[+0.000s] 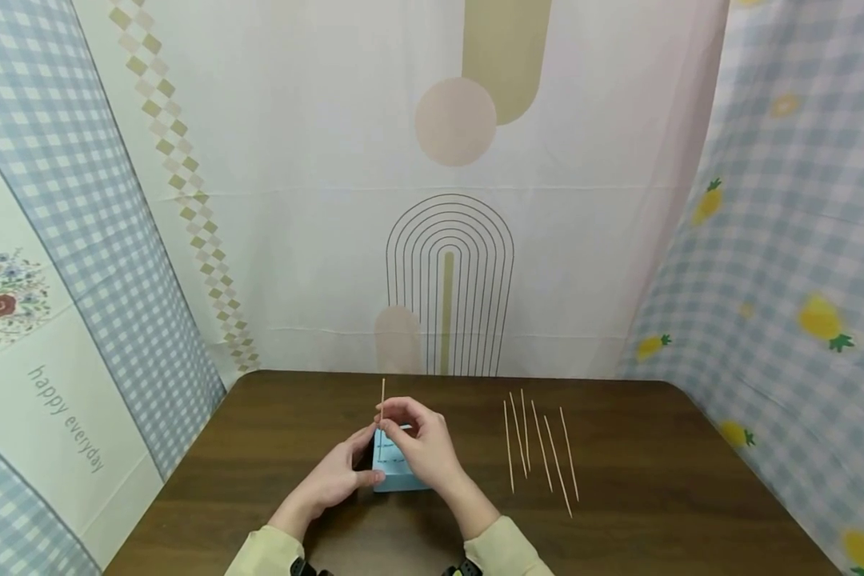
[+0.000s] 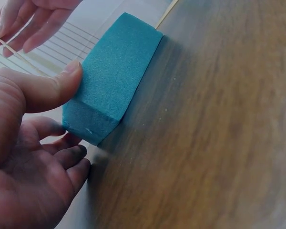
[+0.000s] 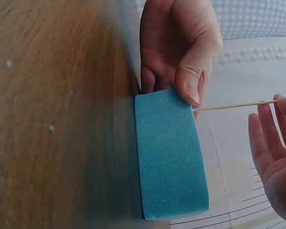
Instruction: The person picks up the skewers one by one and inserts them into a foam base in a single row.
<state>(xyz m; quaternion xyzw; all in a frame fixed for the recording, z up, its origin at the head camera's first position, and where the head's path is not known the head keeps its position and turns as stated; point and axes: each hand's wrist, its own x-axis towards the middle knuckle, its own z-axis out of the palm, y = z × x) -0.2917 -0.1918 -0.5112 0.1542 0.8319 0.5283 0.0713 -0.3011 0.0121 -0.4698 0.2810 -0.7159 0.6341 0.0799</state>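
A light blue foam block [image 1: 403,480] with rows of dark marks on top rests on the table. My left hand [image 1: 334,478] grips its left end, the thumb on the near side and the other fingers round the far side. Between thumb and fingertips, my right hand [image 1: 426,452] pinches a thin wooden stick [image 1: 383,394] that stands upright over the block's left part. In the right wrist view the stick [image 3: 233,106] meets the block's [image 3: 170,157] marked face close to the left thumb. Whether its tip sits inside the foam cannot be seen.
Several loose wooden sticks [image 1: 509,446] lie roughly side by side on the brown table [image 1: 641,456], right of the block. Patterned cloths hang behind the table and along both sides. In the right wrist view, small pale specks [image 3: 51,128] dot the tabletop.
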